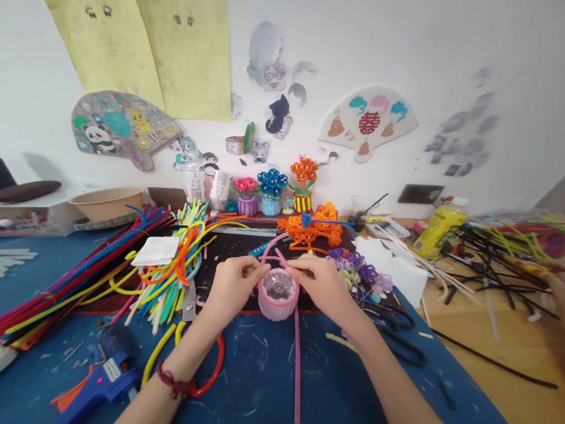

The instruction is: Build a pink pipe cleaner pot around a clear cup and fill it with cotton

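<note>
At the centre of the frame, our left hand (242, 279) and right hand (323, 284) pinch a pink stem (296, 373) against the pot (277, 311), whose wall looks already covered, while loose lengths above and at lower centre seem unfixed.

All the action's at the pink pot (277, 309)!
Left hand (239, 278) and right hand (320, 283) pinch pink strips (295, 373) at its rim, one length trailing in front; left of the pot, colourful pipe cleaners (169, 304) and a blue glue gun (109, 380); behind it, orange flowers (329, 231); right of it, purple flowers (364, 272) and a yellow bottle (438, 230).
</note>
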{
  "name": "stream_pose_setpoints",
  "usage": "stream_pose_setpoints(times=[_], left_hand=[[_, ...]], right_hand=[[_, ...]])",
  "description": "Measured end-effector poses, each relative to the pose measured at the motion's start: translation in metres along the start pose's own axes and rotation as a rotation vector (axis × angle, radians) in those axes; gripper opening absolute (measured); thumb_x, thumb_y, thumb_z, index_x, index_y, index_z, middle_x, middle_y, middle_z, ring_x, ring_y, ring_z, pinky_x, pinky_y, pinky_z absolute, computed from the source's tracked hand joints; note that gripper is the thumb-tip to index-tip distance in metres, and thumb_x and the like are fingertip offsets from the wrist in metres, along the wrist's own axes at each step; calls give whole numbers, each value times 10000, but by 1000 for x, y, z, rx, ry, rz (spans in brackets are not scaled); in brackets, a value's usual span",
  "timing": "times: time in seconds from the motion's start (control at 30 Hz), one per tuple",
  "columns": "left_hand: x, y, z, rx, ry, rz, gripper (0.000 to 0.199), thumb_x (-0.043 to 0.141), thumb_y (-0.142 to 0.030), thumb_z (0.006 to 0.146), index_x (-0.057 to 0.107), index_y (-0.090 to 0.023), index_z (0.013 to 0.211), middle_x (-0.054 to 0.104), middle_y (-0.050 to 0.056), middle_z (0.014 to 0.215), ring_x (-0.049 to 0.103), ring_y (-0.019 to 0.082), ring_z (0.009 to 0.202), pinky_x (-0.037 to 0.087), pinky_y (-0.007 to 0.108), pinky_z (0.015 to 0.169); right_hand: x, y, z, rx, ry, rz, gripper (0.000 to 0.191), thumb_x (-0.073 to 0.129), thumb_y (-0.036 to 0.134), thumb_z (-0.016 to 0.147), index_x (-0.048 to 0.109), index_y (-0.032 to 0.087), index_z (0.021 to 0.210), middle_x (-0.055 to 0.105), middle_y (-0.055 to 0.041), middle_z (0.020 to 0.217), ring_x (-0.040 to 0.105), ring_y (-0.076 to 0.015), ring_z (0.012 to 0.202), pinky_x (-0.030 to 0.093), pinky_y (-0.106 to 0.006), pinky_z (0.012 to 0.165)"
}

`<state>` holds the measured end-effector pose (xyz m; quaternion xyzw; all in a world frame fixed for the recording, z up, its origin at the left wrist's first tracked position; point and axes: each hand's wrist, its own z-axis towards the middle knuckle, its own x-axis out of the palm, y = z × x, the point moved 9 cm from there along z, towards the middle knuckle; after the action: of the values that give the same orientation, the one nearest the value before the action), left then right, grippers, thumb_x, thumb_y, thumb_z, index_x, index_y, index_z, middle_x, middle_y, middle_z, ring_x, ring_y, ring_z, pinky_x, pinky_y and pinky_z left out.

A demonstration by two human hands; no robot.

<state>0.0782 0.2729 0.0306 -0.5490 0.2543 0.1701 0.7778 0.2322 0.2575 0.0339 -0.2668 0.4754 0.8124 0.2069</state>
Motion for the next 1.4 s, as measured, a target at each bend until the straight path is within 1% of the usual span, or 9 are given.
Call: stream_pose_setpoints(times=[0.1,0.33,0.47,0.7,0.83,1.0,1.13,1.3,1.4], left_hand=[[-1,2,0,5,-56,-23,289,568,-406,811,682,-164,701,597,-23,518,505,123,468,385,232,499],[0,-8,-1,92,-118,32,221,581,-292,839,725,-158,941,683,3,634,597,143,540,440,234,550],[-2,-12,-2,154,-145,101,197,556,-195,860,720,-171,967,725,26,734,635,156,610,462,250,609],[-1,-16,-3,253,-185,170,219,548,-134,883,696,-152,1044,729,63,834,679,194,768,496,295,734],[-2,-17,-2,296,-180,177,211,564,-110,868,700,-137,1027,732,74,847,687,203,794,508,306,759],[-4,-18,0,320,-154,152,206,568,-117,856,721,-173,982,746,65,868,689,196,796,520,304,759],[-5,-17,2,288,-147,108,206,557,-149,854,728,-193,959,756,58,884,690,188,789,533,301,756],[2,-12,6,219,-58,24,197,567,-233,851,738,-168,926,757,42,751,691,166,648,543,248,624],[2,-12,7,194,-38,2,190,575,-260,842,741,-172,869,766,46,769,700,171,667,541,243,623]], right_hand=[[1,-2,0,18,12,26,228,538,227,928,761,179,942,660,-33,765,581,-172,687,418,-273,635],[2,-2,0,32,47,45,249,518,218,935,752,184,854,690,-47,815,595,-189,750,427,-293,689],[5,-4,-1,42,58,64,252,512,218,935,759,200,979,715,-60,919,617,-204,826,449,-315,752],[9,-8,-2,48,74,89,365,473,203,940,682,243,1237,683,-63,918,607,-209,830,466,-337,759],[11,-7,-2,44,85,111,405,449,173,938,656,264,1275,682,-65,965,618,-208,876,479,-351,819],[13,-8,-1,48,79,141,389,444,139,927,694,213,1215,692,-88,1119,627,-212,1005,470,-352,916],[13,-8,-2,56,82,150,387,449,128,917,700,216,1198,698,-84,1129,627,-212,1030,471,-358,929],[13,-5,-3,75,82,157,379,440,122,907,725,203,1143,701,-93,1047,639,-217,956,481,-385,897],[14,-6,-2,80,84,183,363,459,118,902,729,213,1126,696,-91,1095,626,-221,1017,467,-392,938]])
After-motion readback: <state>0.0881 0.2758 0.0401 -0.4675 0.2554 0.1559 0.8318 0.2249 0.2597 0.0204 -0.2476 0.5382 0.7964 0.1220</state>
